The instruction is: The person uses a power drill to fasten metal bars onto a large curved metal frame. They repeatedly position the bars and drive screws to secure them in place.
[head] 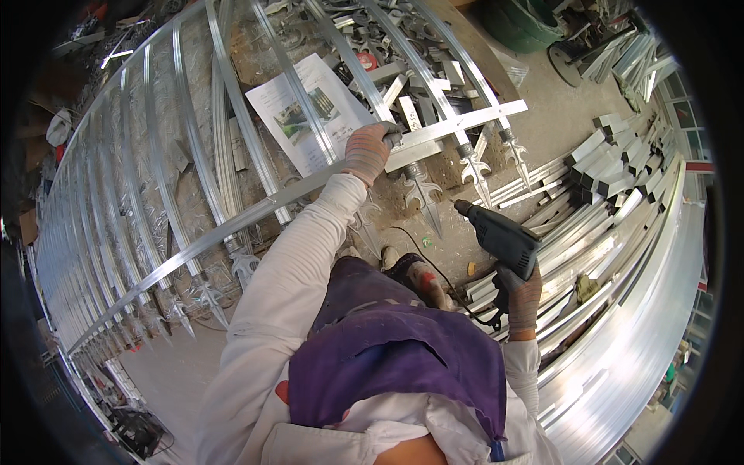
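My left hand (pixel 372 148), in a striped work glove with dark fingertips, rests on the metal crossbar (pixel 232 224) of a long fence panel. Whether its fingers grip the bar or a small part is not clear. The panel has many silvery metal uprights (pixel 293 75) and ornate spearhead finials (pixel 423 195) along its near edge. My right hand (pixel 523 290), gloved too, holds a dark power drill (pixel 503 235) by its handle, off to the right of the finials; its chuck points toward them. A printed sheet (pixel 311 110) with a picture lies under the uprights.
Metal offcuts and small fittings (pixel 372 35) litter the worktable. Stacked square metal tubes (pixel 610 157) and long profiles (pixel 587 250) lie on the right. A power cord (pixel 427 256) runs near my feet. A green tub (pixel 520 23) stands at the upper right.
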Demonstrator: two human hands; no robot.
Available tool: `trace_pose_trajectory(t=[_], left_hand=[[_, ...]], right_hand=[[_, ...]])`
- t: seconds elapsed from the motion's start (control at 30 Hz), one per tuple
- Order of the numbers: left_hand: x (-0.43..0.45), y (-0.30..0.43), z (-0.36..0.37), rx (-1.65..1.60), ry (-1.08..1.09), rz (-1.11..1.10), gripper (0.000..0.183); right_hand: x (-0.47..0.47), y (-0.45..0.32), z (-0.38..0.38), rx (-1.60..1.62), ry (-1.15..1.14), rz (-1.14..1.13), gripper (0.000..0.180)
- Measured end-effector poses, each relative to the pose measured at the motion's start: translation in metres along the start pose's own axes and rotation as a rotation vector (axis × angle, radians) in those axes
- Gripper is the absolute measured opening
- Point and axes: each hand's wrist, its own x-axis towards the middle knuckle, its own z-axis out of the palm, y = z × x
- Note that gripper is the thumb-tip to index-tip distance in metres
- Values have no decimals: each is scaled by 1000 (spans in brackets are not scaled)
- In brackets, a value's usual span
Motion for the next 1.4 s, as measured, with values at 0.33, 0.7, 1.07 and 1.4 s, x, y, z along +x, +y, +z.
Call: trace_pose_trajectory(t=[0.33, 0.7, 1.07, 1.4], left_hand=[[5, 15, 1, 204, -117, -3, 23], [-3, 32, 7, 621, -34, -149, 19], [-58, 22, 24, 782, 72, 217, 39], [-70, 21, -4, 473, 10, 0, 29]], right_hand=[[3, 48, -66, -8, 27, 9, 46], [1, 61, -90, 64, -23, -26, 45], [-7, 71, -102, 21, -60, 51, 43], [-32, 77, -84, 65, -32, 50, 43]])
